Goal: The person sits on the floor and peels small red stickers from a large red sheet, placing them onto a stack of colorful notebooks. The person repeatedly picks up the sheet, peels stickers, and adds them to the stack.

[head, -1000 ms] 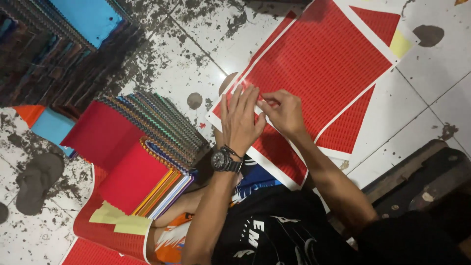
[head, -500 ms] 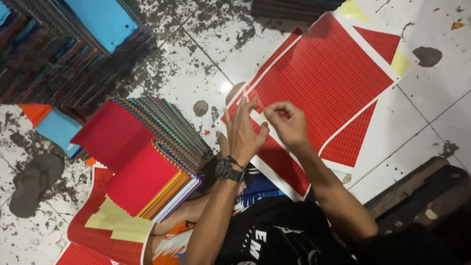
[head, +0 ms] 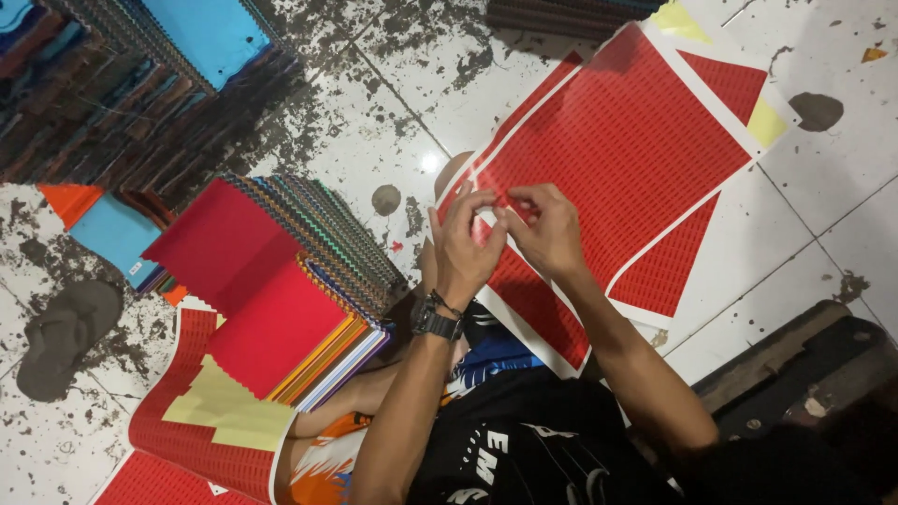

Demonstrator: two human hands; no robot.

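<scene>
Fingertips of left hand (head: 465, 245) and right hand (head: 549, 232) are pinched on thin, floppy red sticker sheet (head: 627, 159); best gripped at edges.

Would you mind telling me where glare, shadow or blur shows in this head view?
Head view: a small bright glare spot on the tiled floor beside the red sheet; shadow falls over the sheet's upper edge; both hands, left hand and right hand, look fairly sharp; the view is rotated.
</scene>
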